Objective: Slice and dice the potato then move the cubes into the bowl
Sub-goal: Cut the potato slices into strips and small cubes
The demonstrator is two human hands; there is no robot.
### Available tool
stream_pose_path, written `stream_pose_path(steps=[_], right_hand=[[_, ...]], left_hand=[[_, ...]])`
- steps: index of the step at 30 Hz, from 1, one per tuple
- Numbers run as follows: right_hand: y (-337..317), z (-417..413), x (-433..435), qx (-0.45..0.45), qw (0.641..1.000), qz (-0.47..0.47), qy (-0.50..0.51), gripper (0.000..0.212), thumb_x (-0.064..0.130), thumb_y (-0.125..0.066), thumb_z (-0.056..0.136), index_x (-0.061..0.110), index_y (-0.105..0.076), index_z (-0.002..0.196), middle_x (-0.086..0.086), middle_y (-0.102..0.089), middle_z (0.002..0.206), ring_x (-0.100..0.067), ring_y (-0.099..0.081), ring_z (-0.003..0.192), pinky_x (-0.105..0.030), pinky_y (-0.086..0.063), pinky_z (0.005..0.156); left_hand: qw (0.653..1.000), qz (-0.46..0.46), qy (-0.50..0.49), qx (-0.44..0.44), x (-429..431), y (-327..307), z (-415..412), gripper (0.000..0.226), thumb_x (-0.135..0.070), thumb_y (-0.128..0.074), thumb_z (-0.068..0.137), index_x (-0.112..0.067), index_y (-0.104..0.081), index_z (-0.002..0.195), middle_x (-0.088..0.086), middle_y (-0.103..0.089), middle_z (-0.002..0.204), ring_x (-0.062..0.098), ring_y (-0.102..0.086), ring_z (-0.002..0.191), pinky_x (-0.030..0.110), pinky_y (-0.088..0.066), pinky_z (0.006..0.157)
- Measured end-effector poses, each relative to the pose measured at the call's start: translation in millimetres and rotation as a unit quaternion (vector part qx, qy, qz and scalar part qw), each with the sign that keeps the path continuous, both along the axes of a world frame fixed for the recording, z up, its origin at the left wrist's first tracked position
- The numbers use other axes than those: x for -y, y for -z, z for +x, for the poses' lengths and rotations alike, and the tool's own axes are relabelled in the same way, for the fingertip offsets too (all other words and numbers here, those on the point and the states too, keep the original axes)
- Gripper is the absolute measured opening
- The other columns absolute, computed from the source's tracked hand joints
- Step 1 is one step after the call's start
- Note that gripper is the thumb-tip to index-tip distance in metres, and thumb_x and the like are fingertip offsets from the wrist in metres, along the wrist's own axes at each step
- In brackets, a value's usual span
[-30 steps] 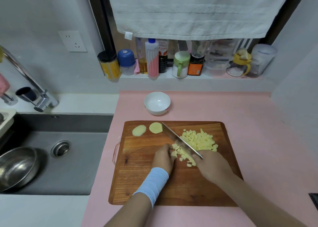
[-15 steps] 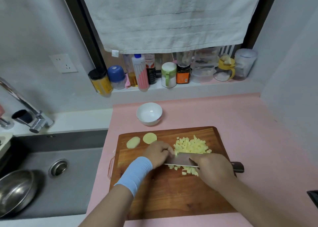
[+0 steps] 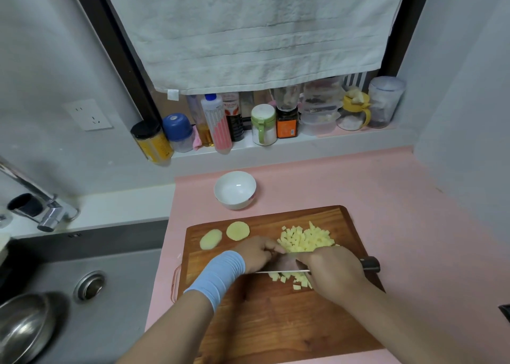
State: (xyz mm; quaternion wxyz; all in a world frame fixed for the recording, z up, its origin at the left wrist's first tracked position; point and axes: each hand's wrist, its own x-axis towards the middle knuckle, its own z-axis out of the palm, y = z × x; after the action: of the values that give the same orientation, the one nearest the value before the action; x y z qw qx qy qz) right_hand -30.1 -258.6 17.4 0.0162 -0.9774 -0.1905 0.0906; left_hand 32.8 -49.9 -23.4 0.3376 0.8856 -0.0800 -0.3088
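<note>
A rectangular brown wooden cutting board (image 3: 276, 322) lies on the pink countertop (image 3: 400, 225). On its far right part sits a heap of small pale yellow potato cubes (image 3: 306, 239), and a few more cubes lie scattered just near of the knife. Two round potato slices (image 3: 210, 239) lie flat at the far left of the board. The right hand (image 3: 331, 275) is wrapped around the handle of a steel kitchen knife (image 3: 278, 267), whose dark butt sticks out to the right. The blade points left across the board. The left hand (image 3: 256, 253), with a light blue wristband (image 3: 218, 275), is curled at the blade's left end. Its fingers seem to touch the blade, but I cannot tell whether they hold anything. A small round white bowl (image 3: 234, 190) stands beyond the board's far edge, apart from the cubes.
</note>
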Motion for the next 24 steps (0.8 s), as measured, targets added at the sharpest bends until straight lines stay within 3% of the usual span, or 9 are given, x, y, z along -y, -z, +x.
stream_pose_path(steps=[3, 8, 10, 12, 14, 16, 18, 20, 24], right_hand=[[0.6, 8.6, -8.1, -0.006, 1.000, -0.007, -0.004, 0.028, 0.019, -0.055, 0.097, 0.030, -0.066, 0.120, 0.003, -0.067, 0.089, -0.021, -0.065, 0.078, -0.030, -0.046, 0.060], [2.2, 22.7, -14.8, -0.003, 1.000, -0.009, -0.014, 0.032, 0.022, -0.055, 0.098, 0.032, -0.066, 0.126, 0.004, -0.070, 0.091, -0.019, -0.067, 0.081, -0.027, -0.049, 0.062], [3.1, 28.5, -15.7, -0.005, 1.000, 0.002, -0.010, 0.032, 0.026, -0.054, 0.098, 0.033, -0.066, 0.126, 0.007, -0.070, 0.090, -0.016, -0.066, 0.078, -0.026, -0.048, 0.061], [3.9, 33.7, -14.9, -0.019, 0.999, 0.025, 0.010, 0.033, 0.032, -0.053, 0.097, 0.037, -0.066, 0.128, 0.012, -0.068, 0.083, -0.010, -0.063, 0.071, -0.024, -0.048, 0.057], [5.4, 38.5, -12.5, -0.041, 0.996, 0.055, 0.053, 0.032, 0.039, -0.052, 0.099, 0.041, -0.067, 0.127, 0.015, -0.060, 0.068, -0.004, -0.052, 0.056, -0.020, -0.038, 0.049], [5.7, 42.4, -9.5, -0.072, 0.987, 0.096, 0.106, 0.028, 0.042, -0.053, 0.100, 0.041, -0.069, 0.123, 0.014, -0.056, 0.060, -0.005, -0.047, 0.047, -0.020, -0.031, 0.044], [6.7, 45.8, -6.8, -0.107, 0.972, 0.144, 0.154, 0.018, 0.041, -0.053, 0.101, 0.045, -0.071, 0.100, 0.012, -0.058, 0.058, -0.005, -0.048, 0.044, -0.019, -0.031, 0.043], [6.5, 47.6, -6.2, -0.124, 0.957, 0.176, 0.192, 0.028, 0.041, -0.054, 0.101, 0.039, -0.061, 0.074, 0.011, -0.056, 0.054, -0.005, -0.046, 0.040, -0.020, -0.032, 0.043], [8.8, 50.4, -9.4, -0.132, 0.935, 0.221, 0.246, 0.031, 0.038, -0.055, 0.099, 0.026, -0.061, 0.072, 0.008, -0.053, 0.051, -0.007, -0.045, 0.041, -0.026, -0.033, 0.046]], left_hand=[[0.999, -0.020, -0.041, 0.009, -5.1, 3.0, 10.4, 0.057, 0.002, -0.038, 0.091, -0.035, -0.069, 0.120, -0.016, -0.060, 0.134, 0.006, -0.050, 0.126, 0.024, -0.032, 0.114], [0.975, -0.058, -0.196, 0.090, -41.4, -4.3, 42.3, 0.054, 0.013, -0.033, 0.088, -0.019, -0.071, 0.108, -0.005, -0.069, 0.106, 0.012, -0.060, 0.105, 0.014, -0.039, 0.096], [0.967, -0.040, -0.231, 0.096, -60.1, -3.3, 56.0, 0.053, 0.014, -0.033, 0.087, -0.019, -0.071, 0.105, -0.004, -0.069, 0.106, 0.016, -0.060, 0.104, 0.009, -0.039, 0.090], [0.965, 0.031, -0.240, 0.105, -77.1, 1.4, 66.7, 0.054, 0.012, -0.035, 0.088, -0.022, -0.070, 0.111, -0.004, -0.067, 0.116, 0.019, -0.059, 0.111, 0.011, -0.036, 0.094], [0.964, 0.081, -0.233, 0.099, -87.5, 7.2, 70.5, 0.061, 0.012, -0.035, 0.087, -0.029, -0.066, 0.119, -0.004, -0.061, 0.126, 0.020, -0.056, 0.118, 0.021, -0.035, 0.096], [0.973, 0.090, -0.191, 0.089, -87.8, 12.5, 69.8, 0.062, 0.009, -0.038, 0.088, -0.032, -0.063, 0.126, -0.007, -0.058, 0.127, 0.020, -0.054, 0.122, 0.021, -0.035, 0.095], [0.985, 0.076, -0.121, 0.098, -82.7, 20.1, 70.1, 0.050, 0.001, -0.047, 0.088, -0.032, -0.066, 0.121, -0.006, -0.062, 0.126, 0.020, -0.057, 0.120, 0.023, -0.040, 0.098], [0.987, 0.105, -0.059, 0.110, -76.5, 26.1, 69.3, 0.039, -0.011, -0.057, 0.085, -0.031, -0.067, 0.116, -0.003, -0.064, 0.123, 0.023, -0.057, 0.118, 0.032, -0.045, 0.101], [0.973, 0.194, -0.015, 0.126, -70.6, 43.6, 62.8, 0.066, -0.038, -0.072, 0.082, -0.030, -0.047, 0.143, 0.001, -0.045, 0.135, 0.023, -0.039, 0.128, 0.035, -0.034, 0.112]])
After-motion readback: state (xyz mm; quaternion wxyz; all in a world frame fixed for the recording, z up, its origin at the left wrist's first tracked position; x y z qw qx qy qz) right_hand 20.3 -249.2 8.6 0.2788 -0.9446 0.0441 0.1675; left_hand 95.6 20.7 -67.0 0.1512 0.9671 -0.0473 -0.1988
